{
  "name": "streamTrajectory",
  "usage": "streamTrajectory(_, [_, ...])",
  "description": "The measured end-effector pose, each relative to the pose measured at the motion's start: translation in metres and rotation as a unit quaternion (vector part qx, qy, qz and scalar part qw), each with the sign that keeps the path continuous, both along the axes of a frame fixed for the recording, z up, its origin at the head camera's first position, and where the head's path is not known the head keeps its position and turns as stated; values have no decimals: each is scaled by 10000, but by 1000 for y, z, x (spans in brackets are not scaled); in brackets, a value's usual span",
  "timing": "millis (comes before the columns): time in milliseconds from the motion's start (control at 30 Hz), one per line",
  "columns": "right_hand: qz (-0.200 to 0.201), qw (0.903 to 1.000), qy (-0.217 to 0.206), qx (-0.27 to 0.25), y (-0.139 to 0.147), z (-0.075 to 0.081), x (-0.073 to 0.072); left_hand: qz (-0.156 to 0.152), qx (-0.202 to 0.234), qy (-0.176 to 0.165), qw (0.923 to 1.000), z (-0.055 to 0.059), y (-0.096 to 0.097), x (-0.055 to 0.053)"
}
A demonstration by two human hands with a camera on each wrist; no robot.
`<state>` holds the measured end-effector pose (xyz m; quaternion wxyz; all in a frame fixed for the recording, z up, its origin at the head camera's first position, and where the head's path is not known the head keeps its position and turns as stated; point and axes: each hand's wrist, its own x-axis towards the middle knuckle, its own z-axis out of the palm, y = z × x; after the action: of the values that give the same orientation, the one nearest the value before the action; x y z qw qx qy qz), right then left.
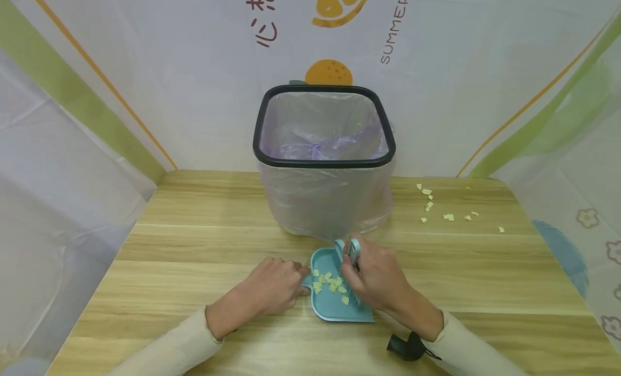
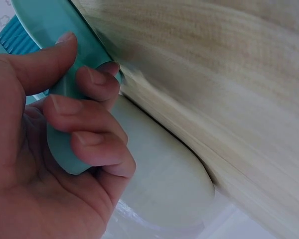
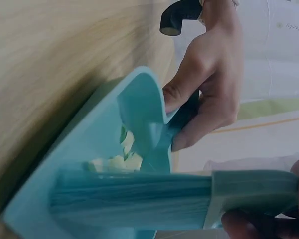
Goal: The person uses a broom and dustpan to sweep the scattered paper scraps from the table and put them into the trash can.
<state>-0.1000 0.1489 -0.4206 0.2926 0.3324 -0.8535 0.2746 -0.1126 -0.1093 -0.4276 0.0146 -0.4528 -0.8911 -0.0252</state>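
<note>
My left hand grips the handle of a light-blue dustpan, fingers curled round it. The pan lies close over the wooden table, its open edge toward the right. Several pale yellow paper scraps lie inside, gathered toward the handle side. In my right hand is a matching small brush, held by its handle. Its bristles reach down into the pan beside the scraps in the right wrist view.
A trash bin with a black rim and a clear liner stands just behind the dustpan. More paper scraps are scattered at the table's back right. Patterned sheets hang round the table.
</note>
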Motion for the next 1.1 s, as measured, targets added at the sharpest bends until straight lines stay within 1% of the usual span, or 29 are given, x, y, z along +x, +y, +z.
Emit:
streamTrajectory(200, [163,9994,-211,-219,-6,1,-2,21,-20,20,10000,0,1,1])
streamTrajectory(400, [30,9986,-340,-414,6,4,2,37,-73,18,10000,0,0,1])
streamTrajectory(567, [-153,9987,-264,-409,25,8,6,73,-44,-80,9999,1,0,1])
streamTrajectory(733, [-397,9981,-182,-433,43,5,10,84,1,-189,9998,1,-1,0])
streamTrajectory(900, [-678,9964,-173,-472,59,1,13,119,52,-324,9994,-1,-2,-1])
streamTrajectory(1100, [-1097,9931,-137,-390,74,2,16,183,174,-443,9987,-5,-2,0])
